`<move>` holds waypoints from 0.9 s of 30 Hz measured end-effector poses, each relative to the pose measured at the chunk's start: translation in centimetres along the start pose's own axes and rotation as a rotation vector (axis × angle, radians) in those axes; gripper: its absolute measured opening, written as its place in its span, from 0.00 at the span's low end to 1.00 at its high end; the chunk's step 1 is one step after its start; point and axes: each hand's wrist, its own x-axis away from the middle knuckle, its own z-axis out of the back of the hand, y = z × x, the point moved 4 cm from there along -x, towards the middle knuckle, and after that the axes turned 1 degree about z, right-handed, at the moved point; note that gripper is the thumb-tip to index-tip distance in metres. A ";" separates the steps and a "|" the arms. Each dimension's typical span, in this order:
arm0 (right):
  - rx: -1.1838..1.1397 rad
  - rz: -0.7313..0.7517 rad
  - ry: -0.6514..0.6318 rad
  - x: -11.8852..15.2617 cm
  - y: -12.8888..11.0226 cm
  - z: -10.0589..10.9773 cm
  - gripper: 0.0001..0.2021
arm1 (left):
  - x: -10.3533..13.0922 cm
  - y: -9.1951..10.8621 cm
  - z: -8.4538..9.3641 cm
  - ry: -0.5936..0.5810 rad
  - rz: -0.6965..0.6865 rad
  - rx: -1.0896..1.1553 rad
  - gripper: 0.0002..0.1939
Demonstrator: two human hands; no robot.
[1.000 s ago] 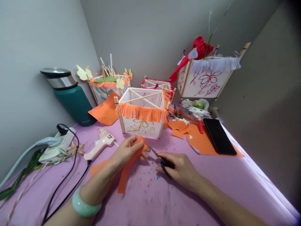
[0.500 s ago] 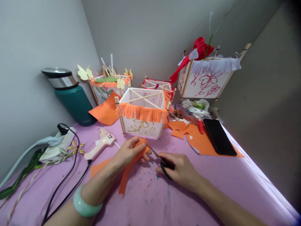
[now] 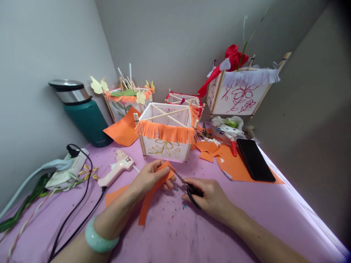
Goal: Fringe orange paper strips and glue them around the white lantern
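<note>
Head view: a long orange paper strip (image 3: 151, 194) is pinched in the left hand (image 3: 149, 176) over the lilac-covered desk (image 3: 175, 241); the right hand (image 3: 212, 193) wraps its grip round black-handled metal scissors (image 3: 194, 190), set against the strip's upper end.

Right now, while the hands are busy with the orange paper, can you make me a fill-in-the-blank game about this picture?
1. The right hand holds scissors that have ____ handles.
2. The left hand grips a strip of paper coloured ____.
3. The pale green bracelet is worn on the person's ____ arm.
4. The big paper flower at the box with white fringe is ____.

Missing words: black; orange; left; red.
</note>
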 end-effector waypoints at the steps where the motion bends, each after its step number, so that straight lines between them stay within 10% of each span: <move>1: 0.001 0.000 0.000 0.0 0.0 0.0 0.12 | 0.0 0.0 0.0 0.000 -0.001 -0.001 0.15; 27: -0.039 -0.040 -0.013 0.0 -0.7 0.4 0.09 | 0.3 0.7 0.6 0.167 0.023 0.039 0.13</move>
